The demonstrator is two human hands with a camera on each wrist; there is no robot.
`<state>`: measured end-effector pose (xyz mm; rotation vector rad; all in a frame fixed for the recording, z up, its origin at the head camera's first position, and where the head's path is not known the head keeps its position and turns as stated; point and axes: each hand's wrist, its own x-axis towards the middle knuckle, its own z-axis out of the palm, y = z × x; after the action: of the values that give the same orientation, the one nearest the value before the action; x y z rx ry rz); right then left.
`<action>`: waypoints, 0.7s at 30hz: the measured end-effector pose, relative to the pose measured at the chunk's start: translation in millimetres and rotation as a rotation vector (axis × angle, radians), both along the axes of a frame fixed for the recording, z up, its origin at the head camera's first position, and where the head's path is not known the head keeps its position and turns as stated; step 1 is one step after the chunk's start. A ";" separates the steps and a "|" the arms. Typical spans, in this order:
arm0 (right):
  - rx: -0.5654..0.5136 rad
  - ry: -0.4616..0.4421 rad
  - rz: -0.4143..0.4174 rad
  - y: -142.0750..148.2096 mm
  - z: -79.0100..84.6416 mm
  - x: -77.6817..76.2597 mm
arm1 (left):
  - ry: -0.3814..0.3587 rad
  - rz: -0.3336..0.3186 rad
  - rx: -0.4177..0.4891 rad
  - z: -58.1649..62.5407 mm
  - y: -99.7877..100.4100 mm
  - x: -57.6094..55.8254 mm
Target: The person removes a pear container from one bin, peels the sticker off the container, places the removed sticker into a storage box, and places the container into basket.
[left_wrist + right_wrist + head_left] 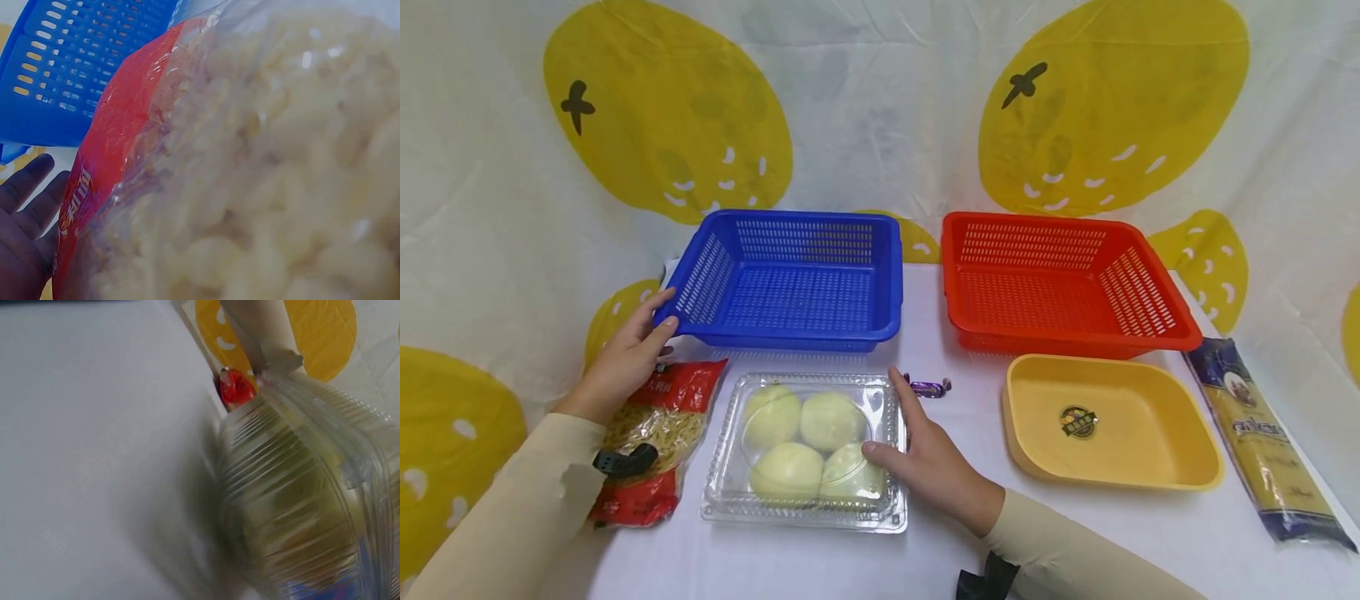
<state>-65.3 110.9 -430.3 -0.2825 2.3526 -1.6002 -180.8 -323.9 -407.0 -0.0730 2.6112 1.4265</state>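
Observation:
My left hand (632,346) is at the front left corner of a blue basket (808,343), its fingertips right at the rim. Below that hand lies a red and clear bag of curly dried noodles (658,427), which fills much of the left wrist view. A clear plastic clamshell box (722,492) holds several pale yellow, round, bun-like pieces (786,473). At its right side is my right hand (936,467), thumb over the lid and fingers stretched along the edge. The right wrist view shows the box's ribbed side (287,494), with the fingers out of sight.
A red basket (1075,340) stands at the back right, with a yellow tray (1120,479) in front of it. A long pack of pasta (1262,442) lies at the right edge. A small purple-wrapped candy (928,388) sits just behind my right hand.

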 end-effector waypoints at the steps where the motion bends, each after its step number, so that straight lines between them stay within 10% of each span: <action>1: -0.013 -0.006 0.001 -0.5 1.9 0.7 | -0.001 0.000 0.003 -0.3 -0.1 -0.1; 21: -0.291 -0.210 -0.064 -9.0 22.5 -3.8 | 0.005 0.006 0.006 7.2 4.2 -0.2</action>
<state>-69.1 101.9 -407.8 -0.0917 1.9919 -1.9020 -181.1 -319.7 -399.9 -0.0771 2.6129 1.4378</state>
